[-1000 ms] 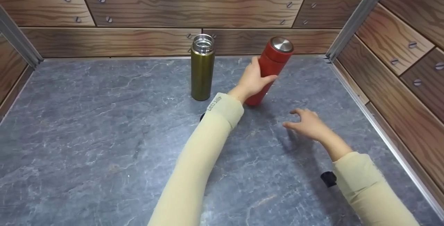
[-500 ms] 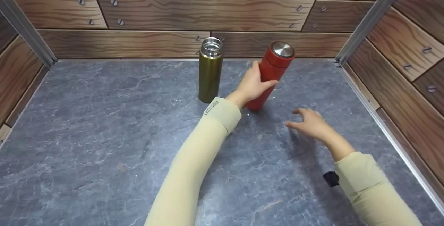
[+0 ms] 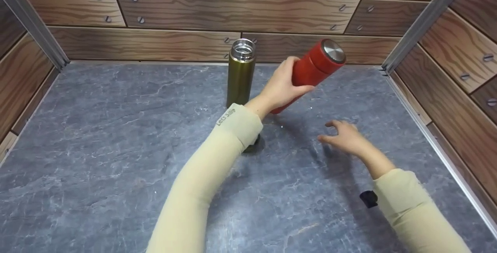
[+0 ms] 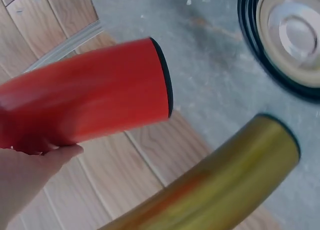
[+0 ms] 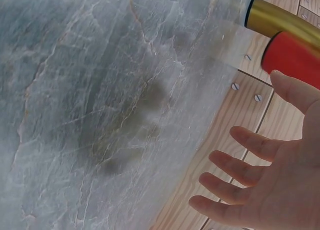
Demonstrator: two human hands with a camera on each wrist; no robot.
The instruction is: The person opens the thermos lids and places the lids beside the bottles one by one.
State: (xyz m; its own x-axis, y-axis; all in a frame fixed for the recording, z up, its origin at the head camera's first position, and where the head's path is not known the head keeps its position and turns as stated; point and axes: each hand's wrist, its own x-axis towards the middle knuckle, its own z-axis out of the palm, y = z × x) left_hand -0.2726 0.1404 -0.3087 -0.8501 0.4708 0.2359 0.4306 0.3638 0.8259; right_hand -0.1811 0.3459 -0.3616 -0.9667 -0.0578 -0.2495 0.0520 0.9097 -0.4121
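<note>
My left hand grips a red flask with a steel cap around its lower body, holding it off the stone tabletop and tilted to the right. The left wrist view shows the red flask blurred, with my left hand under it. To its left an olive flask stands upright with its mouth uncovered. My right hand hovers open over the table in front of the red flask, fingers spread, holding nothing.
A round black-rimmed lid lies on the table near the olive flask, mostly hidden under my left sleeve in the head view. Wooden panel walls with metal corner rails close in the back and both sides.
The left hand has lifted the red flask off the table and tipped it further to the right. The right hand has stayed almost still.
</note>
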